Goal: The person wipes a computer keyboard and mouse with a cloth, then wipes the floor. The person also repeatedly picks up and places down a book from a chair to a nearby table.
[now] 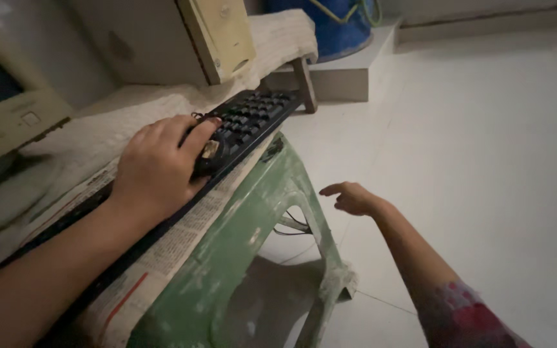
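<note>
Two hands: the left hand (162, 164) on one black keyboard (253, 119), the right hand (352, 198) in the air beside it. One newspaper (162, 251) under the keyboard, one green stool (253, 232), one monitor (1, 116), one blue barrel (336, 26).

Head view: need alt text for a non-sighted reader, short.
A person's left hand rests on a black keyboard lying over newspaper on a paint-stained green plastic stool. The right hand hangs open in the air above the white floor, touching nothing. An old beige monitor sits at left.
</note>
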